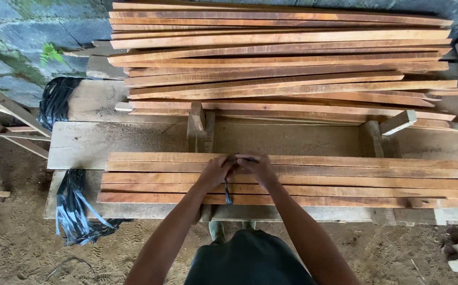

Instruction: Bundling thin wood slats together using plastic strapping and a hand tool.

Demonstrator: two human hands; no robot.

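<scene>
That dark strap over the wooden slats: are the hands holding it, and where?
Yes. Left hand and right hand pinch the dark strap at its top, above the slat bundle.

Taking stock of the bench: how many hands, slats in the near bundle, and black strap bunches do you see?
Hands: 2 (left hand, right hand)
Slats in near bundle: 5
Black strap bunches: 2 ()
Total: 9

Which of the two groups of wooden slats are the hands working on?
The near bundle of slats, lying neatly on the bench front; both hands meet over it with a dark strap. The far pile lies untouched.

Slat bundle [345,179] before slat pile [281,58]
</scene>
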